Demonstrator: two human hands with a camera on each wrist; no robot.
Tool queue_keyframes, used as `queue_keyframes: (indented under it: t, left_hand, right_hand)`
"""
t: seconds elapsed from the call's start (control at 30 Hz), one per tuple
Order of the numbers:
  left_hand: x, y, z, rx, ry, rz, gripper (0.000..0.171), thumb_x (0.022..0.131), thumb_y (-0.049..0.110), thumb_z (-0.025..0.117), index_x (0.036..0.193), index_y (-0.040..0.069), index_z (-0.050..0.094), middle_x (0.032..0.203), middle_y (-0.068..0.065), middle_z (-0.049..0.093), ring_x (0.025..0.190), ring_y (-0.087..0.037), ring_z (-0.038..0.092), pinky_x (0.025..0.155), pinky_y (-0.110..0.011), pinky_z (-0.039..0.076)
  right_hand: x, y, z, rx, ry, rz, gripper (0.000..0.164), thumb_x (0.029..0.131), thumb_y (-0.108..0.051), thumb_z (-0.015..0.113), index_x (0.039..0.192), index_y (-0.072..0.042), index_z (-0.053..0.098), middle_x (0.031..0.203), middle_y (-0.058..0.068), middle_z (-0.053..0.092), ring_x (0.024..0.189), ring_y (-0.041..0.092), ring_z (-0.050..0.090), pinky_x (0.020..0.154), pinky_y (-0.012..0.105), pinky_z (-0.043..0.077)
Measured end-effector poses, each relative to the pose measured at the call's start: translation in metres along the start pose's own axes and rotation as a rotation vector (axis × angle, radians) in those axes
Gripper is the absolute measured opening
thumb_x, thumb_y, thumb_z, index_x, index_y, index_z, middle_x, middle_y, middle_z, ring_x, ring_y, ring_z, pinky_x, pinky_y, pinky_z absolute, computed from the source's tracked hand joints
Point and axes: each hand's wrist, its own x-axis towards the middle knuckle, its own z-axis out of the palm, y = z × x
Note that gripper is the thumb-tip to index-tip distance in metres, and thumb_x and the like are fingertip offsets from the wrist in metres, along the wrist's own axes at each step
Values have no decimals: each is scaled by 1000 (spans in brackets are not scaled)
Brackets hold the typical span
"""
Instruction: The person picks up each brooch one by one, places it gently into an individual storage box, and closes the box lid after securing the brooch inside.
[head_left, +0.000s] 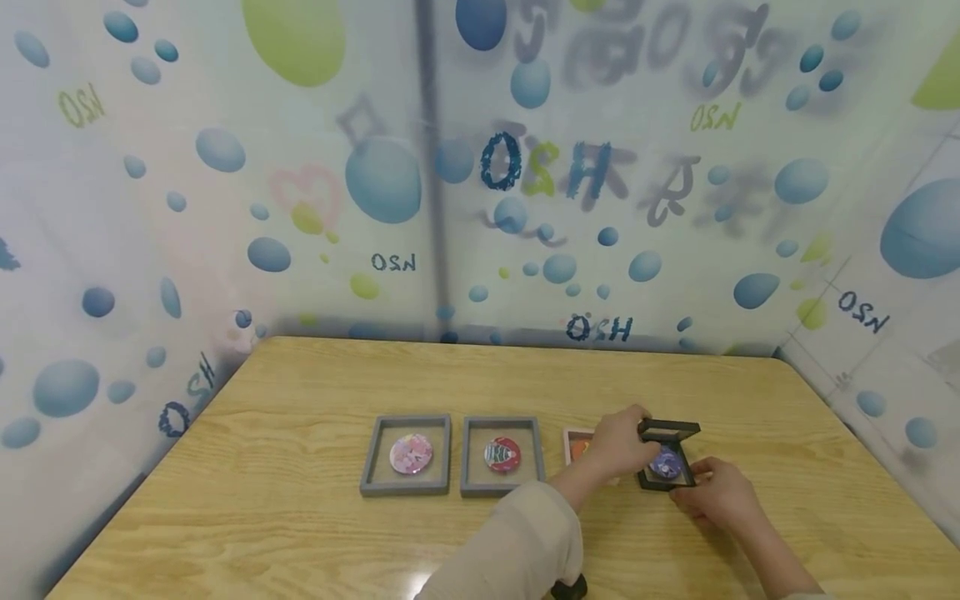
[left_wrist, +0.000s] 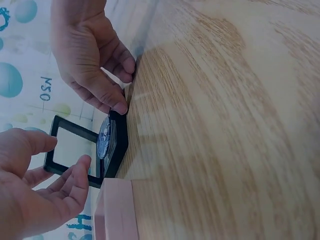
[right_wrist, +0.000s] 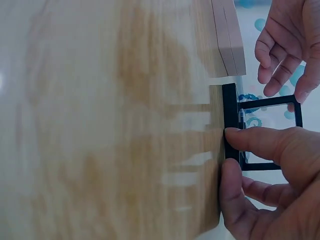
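Observation:
A small black display case [head_left: 656,485] stands on the table with its framed lid [left_wrist: 75,127] raised. A round badge [head_left: 665,462] with a blue-purple picture lies in its base. My left hand [head_left: 618,446] pinches the lid's edge between thumb and fingers. At the near right corner, my right hand [head_left: 722,497] grips the base with thumb and fingertips, seen close in the right wrist view [right_wrist: 280,175]. Left of the case, a pale pink frame [left_wrist: 120,210] holds something orange and is partly hidden by my left arm.
Two grey frames stand to the left on the wooden table [head_left: 300,467]: one [head_left: 367,458] with a pink round badge [head_left: 411,454], another [head_left: 467,458] with a red one [head_left: 502,455]. A patterned curtain [head_left: 337,275] hangs behind. A small black object [head_left: 570,588] shows beside my left sleeve.

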Motion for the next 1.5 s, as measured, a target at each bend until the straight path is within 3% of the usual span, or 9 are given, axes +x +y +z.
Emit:
queue_keyframes:
  t: [0.13,0.23,0.47,0.67,0.93,1.17,1.5]
  left_hand:
    - [-2,1,-1,52,-33,8,37,77,23,61,112,14,56,104,-2,66,71,-5,55,64,-18,47]
    - [-3,3,0,94,-33,7,34,77,26,62,108,13,59,107,0,66,88,-5,54,74,-19,48]
    - [-5,5,3,89,-12,-18,35,80,40,58,99,11,61,92,-2,67,71,-6,52,61,-20,46]
    - [-6,6,6,87,12,-15,30,82,39,55,81,9,59,69,0,58,55,-7,43,48,-19,36]
    - [-5,7,11,238,8,-19,17,80,28,59,78,11,63,69,2,62,51,-6,43,45,-17,34]
    - [-3,11,18,400,20,-82,19,73,30,66,82,14,62,70,3,63,54,-7,44,46,-20,36]
    - [-2,14,30,639,-17,-98,15,76,34,62,78,19,66,72,8,66,54,-7,49,43,-24,42]
  right_hand:
    - [-1,0,-1,10,-18,2,66,67,-17,71,112,18,39,81,23,63,59,15,59,53,31,55]
    - [-2,0,-1,12,-23,-1,67,67,-18,71,112,19,38,81,23,63,60,15,59,53,31,56]
    - [-4,-2,-1,5,-28,-3,65,69,-16,69,113,19,37,81,23,62,59,15,59,54,31,56]
    - [-3,-2,-2,1,-24,2,66,68,-16,69,114,19,36,78,20,63,58,15,59,53,31,55]
    - [-3,0,0,21,-3,-22,62,67,-13,69,111,18,37,67,11,64,56,15,58,50,30,55]
    - [-2,1,1,25,4,-19,62,67,-13,70,112,17,38,65,7,64,57,15,59,50,30,55]
    - [-4,-1,1,32,5,-8,62,69,-14,68,115,16,39,63,4,63,56,14,57,50,30,53]
